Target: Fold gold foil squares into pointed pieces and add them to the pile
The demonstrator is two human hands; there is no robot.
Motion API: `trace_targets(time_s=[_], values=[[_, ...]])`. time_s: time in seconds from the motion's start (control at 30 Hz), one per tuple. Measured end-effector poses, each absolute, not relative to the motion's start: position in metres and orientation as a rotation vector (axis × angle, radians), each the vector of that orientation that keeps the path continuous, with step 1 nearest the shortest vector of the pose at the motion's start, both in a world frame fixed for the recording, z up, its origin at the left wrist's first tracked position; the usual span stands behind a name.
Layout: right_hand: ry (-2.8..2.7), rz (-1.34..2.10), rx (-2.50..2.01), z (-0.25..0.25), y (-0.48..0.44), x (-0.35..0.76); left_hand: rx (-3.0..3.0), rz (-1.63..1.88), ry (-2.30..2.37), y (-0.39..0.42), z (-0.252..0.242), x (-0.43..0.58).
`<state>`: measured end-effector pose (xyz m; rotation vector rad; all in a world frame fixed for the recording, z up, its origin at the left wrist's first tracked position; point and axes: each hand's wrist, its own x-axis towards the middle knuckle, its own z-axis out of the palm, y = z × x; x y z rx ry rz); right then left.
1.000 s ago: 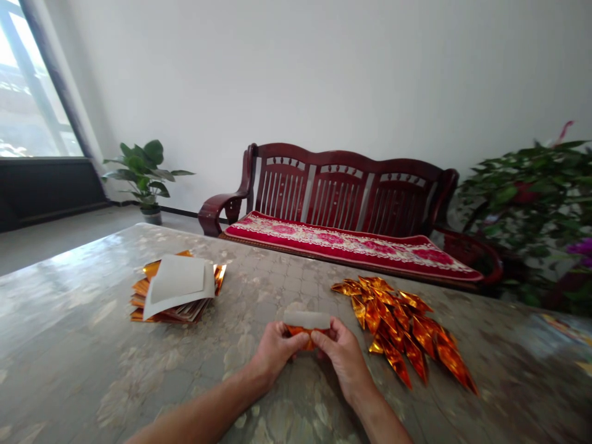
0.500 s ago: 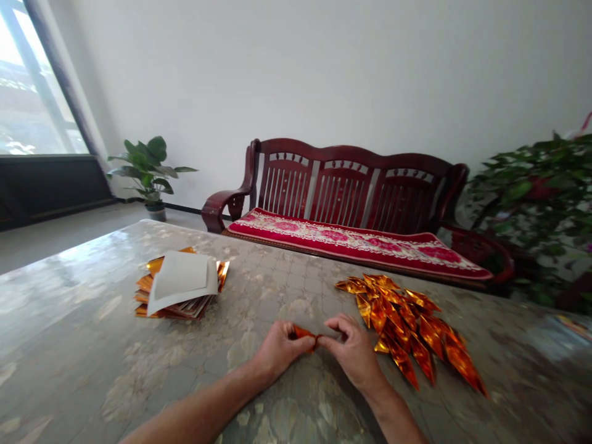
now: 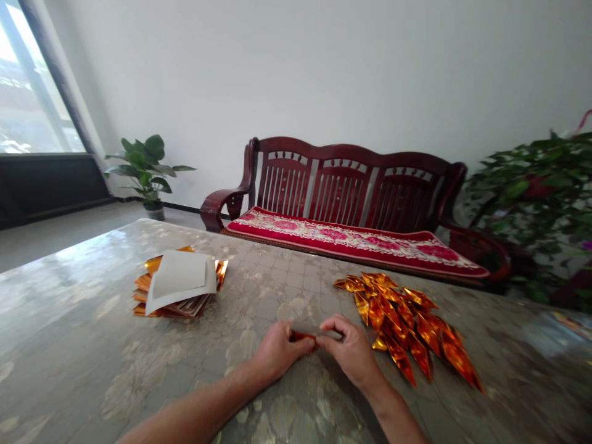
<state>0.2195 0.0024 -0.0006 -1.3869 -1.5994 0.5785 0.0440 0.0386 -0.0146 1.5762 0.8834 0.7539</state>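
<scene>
Gold foil piece [image 3: 300, 337]: small and folded, held between our hands just above the table, partly hidden by our fingers.
Left hand [image 3: 282, 353]: grasping, with thumb and fingers pinched on the foil's left end.
Right hand [image 3: 351, 353]: grasping, with fingertips pinched on the right end of the pale strip [image 3: 319, 329], which lies along the foil's upper edge.
Step in hand: we appear to be folding the foil against the strip.
Next move: it seems to call for firm, even pinches, as the foil is small and slippery.
Folded foil triangles [image 3: 402, 324]: loose pile just right of our right hand.
Foil sheet stack [image 3: 178, 302]: left of our hands, with white paper [image 3: 179, 276] on top.
Marble-patterned table [image 3: 259, 277]: under everything.
Beyond our hands: red-cushioned wooden bench [image 3: 342, 185], potted plant [image 3: 145, 166].
</scene>
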Motion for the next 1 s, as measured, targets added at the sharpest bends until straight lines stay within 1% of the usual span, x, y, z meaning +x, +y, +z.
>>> trace_targets(time_s=[0.17,0.4,0.63,0.83,1.0], values=[[-1.720,0.407,-1.328,0.001,0.000,0.218,1.466,0.614,0.925,0.038,-0.007,0.042],[-1.865,0.182,-1.297,0.008,-0.005,0.214,1.335,0.612,0.817,0.038,-0.005,0.041],[-2.017,-0.131,-1.165,0.006,-0.006,0.216,1.204,0.598,0.732,0.038,-0.008,0.042],[-2.079,-0.218,-1.111,0.006,-0.008,0.215,1.126,0.631,0.649,0.036,0.000,0.042],[-2.112,-0.228,-1.102,0.007,-0.010,0.214,1.106,0.640,0.621,0.035,-0.003,0.042]])
